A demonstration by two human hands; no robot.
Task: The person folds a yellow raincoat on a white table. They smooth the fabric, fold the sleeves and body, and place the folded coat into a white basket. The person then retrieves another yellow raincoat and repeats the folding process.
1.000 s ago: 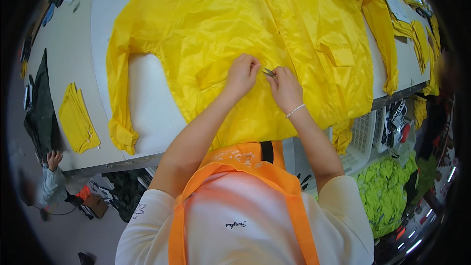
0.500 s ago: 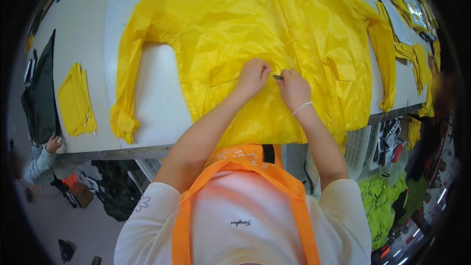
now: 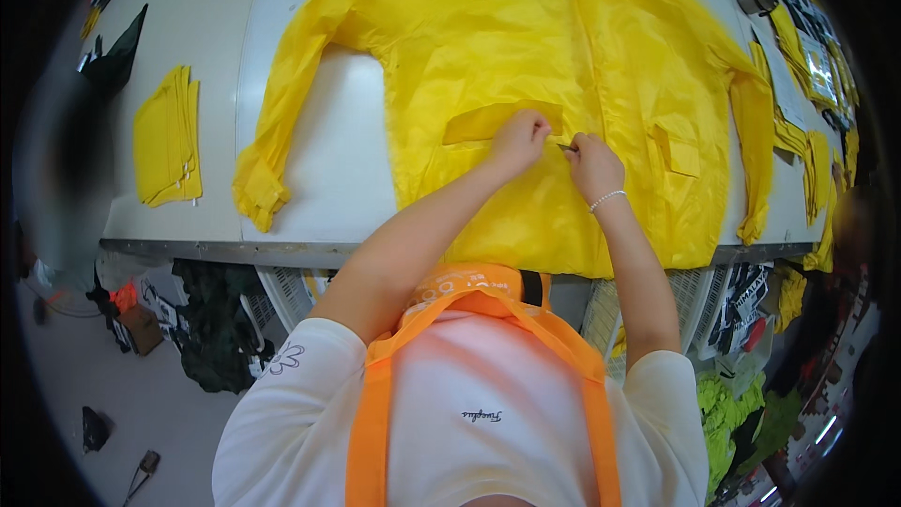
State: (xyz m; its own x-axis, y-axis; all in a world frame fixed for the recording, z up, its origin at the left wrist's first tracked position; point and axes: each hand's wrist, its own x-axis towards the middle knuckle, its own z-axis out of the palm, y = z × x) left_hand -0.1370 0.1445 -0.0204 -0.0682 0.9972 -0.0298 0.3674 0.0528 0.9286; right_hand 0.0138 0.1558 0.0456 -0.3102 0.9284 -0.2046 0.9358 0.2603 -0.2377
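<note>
A yellow jacket (image 3: 488,56) lies spread on the table, sleeves out to both sides. Over the right end of its left pocket flap (image 3: 483,124), my left hand (image 3: 521,143) is closed in a pinch; what its fingertips hold is too small to make out. My right hand (image 3: 595,167) grips a small dark pointed metal tool (image 3: 566,147), mostly hidden in the fingers. The tip points left, toward my left fingertips, a short gap apart. Further right is the other pocket flap (image 3: 678,152).
Folded yellow pieces (image 3: 169,136) rest on the table (image 3: 221,113) at left. More yellow garments (image 3: 815,174) and a metal cup (image 3: 755,0) sit at right. White baskets (image 3: 286,296) stand under the front edge. Someone blurred (image 3: 70,160) is at far left.
The whole view has shifted, with table and jacket further right in it. My hands stay near the pocket flap, which now shows more. At far left, the person and dark garment have moved.
</note>
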